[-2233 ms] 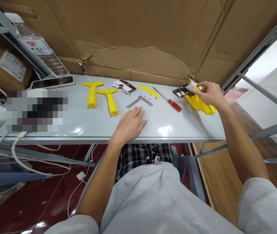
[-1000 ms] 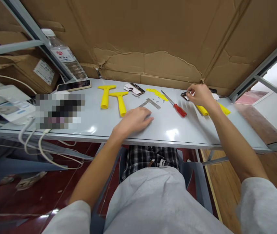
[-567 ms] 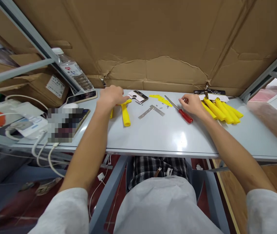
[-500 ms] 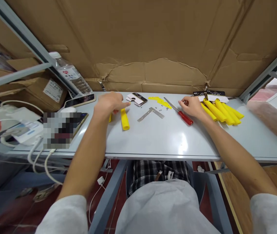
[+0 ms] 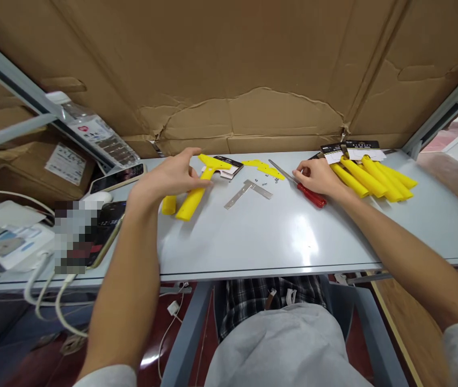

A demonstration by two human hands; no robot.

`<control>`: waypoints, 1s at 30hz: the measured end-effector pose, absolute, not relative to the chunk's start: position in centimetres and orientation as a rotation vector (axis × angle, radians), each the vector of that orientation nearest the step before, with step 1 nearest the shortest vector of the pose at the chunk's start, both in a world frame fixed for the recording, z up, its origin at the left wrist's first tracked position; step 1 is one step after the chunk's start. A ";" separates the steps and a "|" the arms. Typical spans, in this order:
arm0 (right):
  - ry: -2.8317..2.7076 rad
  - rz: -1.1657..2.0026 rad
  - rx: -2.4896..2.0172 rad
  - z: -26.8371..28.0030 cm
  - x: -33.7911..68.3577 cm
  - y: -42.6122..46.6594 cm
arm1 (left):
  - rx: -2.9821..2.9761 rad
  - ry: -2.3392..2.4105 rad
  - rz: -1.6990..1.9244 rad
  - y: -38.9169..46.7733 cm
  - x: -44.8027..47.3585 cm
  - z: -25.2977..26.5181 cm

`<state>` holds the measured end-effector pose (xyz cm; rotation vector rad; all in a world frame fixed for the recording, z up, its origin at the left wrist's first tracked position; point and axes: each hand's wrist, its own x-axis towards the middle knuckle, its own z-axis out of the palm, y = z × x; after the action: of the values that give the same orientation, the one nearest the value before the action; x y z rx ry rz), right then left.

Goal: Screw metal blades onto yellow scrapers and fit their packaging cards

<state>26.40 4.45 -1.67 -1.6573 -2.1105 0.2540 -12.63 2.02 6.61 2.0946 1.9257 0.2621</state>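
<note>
Left hand [image 5: 168, 177] has the yellow T-shaped handle [image 5: 196, 201] pinched between thumb and fingers, left of centre in the frame. Right hand [image 5: 319, 176] is curled over the red screwdriver [image 5: 311, 195], right of centre; can't tell if it grips anything. Risk: swinging the handle right could scatter the loose screws [image 5: 276, 180] mid-frame; a one-sided pinch could let it twist. Versus half a second ago: handle's now slanted, its crosshead uncovered.

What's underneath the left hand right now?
One end of a yellow tube-like piece shows below the left hand, beside the yellow T-handle. The hand covers the rest; anything else under there can't be seen.
</note>
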 end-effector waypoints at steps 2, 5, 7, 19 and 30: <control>-2.112 0.264 -1.665 -1.7 26.4 4.5 | 2.025 1.893 0.412 1.4 -11.7 6.8; -2.122 0.262 -1.655 -1.7 26.4 4.4 | 1.937 1.882 0.528 1.0 -10.2 6.3; -2.131 0.263 -1.649 -1.7 26.4 4.3 | 1.928 1.854 0.536 1.1 -9.3 5.5; -2.150 0.305 -1.640 -1.6 26.5 4.1 | 2.083 1.750 0.401 0.7 -5.1 3.0; -2.196 0.319 -1.724 0.0 25.6 2.8 | 2.115 1.579 0.384 -0.2 -3.0 1.2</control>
<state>25.55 2.79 -0.05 -1.7236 -2.1956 0.3185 -3.03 -0.19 1.21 2.1147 1.5790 0.3836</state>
